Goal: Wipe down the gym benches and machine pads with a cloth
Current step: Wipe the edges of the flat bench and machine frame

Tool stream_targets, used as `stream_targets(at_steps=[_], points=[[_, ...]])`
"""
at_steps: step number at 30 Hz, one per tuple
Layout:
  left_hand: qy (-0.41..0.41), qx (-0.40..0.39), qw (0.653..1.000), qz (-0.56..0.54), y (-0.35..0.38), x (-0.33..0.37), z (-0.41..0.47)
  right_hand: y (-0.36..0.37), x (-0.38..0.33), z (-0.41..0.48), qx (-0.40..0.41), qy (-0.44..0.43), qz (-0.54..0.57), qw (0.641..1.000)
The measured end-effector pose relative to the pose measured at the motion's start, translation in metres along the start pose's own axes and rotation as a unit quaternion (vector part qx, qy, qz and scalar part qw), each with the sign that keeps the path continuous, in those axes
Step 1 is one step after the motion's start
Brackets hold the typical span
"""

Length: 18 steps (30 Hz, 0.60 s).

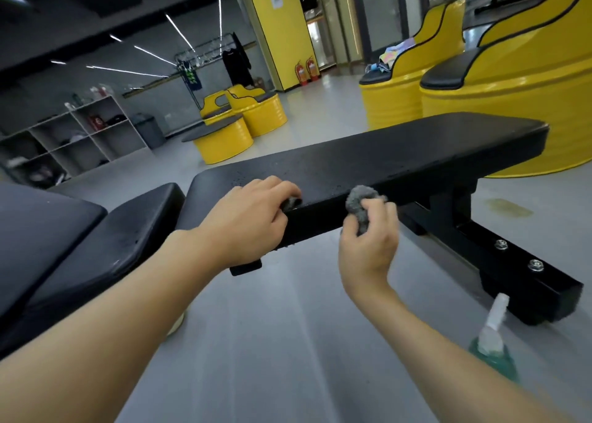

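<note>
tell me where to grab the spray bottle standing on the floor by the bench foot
Take the spray bottle by its narrow white neck, just under the trigger head, coming down from above. It stands upright on the floor with its top free, and the green body below looks wider, so harder to close fingers round. The right hand is nearer, but it grips the cloth.

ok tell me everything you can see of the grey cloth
The fuzzy grey cloth is bunched into a wad, pinched in the right hand at the near side edge of the black padded bench. A second grey bit shows under the fingers of the left hand on the pad's top edge; whether it is one piece is unclear.
</note>
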<state>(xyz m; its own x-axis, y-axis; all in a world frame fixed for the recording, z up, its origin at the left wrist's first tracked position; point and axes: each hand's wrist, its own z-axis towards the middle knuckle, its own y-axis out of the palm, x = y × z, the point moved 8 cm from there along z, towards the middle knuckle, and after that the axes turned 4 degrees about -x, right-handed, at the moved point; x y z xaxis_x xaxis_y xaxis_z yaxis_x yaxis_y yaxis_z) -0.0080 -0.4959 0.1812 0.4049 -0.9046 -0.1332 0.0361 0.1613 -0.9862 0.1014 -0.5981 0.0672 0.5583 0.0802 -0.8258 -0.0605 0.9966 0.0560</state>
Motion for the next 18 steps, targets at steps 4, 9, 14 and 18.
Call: stream_targets(at_steps=[4,9,14,18], points=[[-0.002,0.0,1.0,-0.011,-0.009,-0.021,-0.018,0.02,-0.024,-0.021,-0.145,-0.127,-0.018,0.981],[-0.041,0.024,0.995,-0.086,-0.007,-0.063,-0.046,-0.019,0.01,0.018,0.013,0.01,-0.034,0.999],[-0.032,0.038,0.988,-0.147,-0.004,-0.072,-0.055,0.038,-0.04,-0.06,-0.078,-0.079,-0.017,0.994],[-0.03,0.021,0.996,-0.081,-0.005,-0.077,-0.061,0.038,-0.044,-0.062,-0.111,-0.11,-0.003,0.988]])
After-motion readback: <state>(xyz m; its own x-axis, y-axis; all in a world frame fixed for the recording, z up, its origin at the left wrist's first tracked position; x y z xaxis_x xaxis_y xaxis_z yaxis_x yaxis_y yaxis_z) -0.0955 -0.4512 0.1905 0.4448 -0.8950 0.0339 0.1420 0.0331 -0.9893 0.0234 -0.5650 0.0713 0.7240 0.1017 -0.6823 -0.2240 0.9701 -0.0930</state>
